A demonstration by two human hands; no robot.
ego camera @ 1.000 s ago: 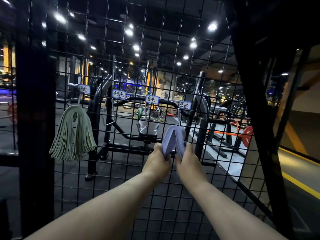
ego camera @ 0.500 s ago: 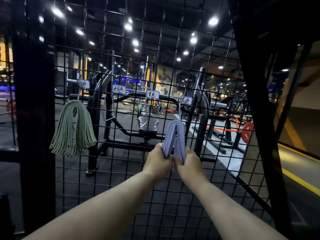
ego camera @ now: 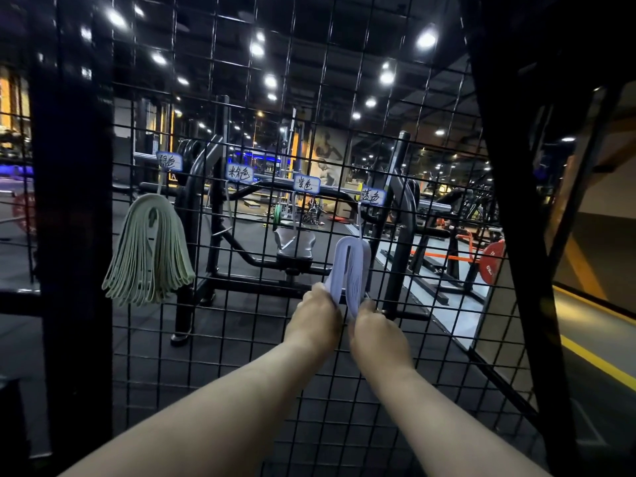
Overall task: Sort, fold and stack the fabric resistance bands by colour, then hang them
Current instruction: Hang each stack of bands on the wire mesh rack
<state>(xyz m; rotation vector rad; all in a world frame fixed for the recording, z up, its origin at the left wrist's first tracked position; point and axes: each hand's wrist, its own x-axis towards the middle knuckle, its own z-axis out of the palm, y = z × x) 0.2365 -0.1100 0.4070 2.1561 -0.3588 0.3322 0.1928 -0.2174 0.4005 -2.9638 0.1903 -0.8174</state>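
Dim gym, wire grid [ego camera: 213, 339], 4 labels [ego camera: 306, 183], green bands [ego camera: 149, 251], lilac bands [ego camera: 351, 266] gripped

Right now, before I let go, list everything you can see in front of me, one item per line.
Wire grid panel: one, black, straight ahead, spanning the view.
Label tags: four, white with blue edging, in a row across the grid.
Green bands: one bundle, pale green, hanging under the leftmost tag.
Pale blue bands: one bundle, at the hook under the rightmost tag.
Post: one, black, left of the grid.
Weight plate: one, red, behind the grid, right.
Gym machines: several, black, behind the grid.
Left hand: grips the blue bundle's lower left.
Right hand: grips its lower right.
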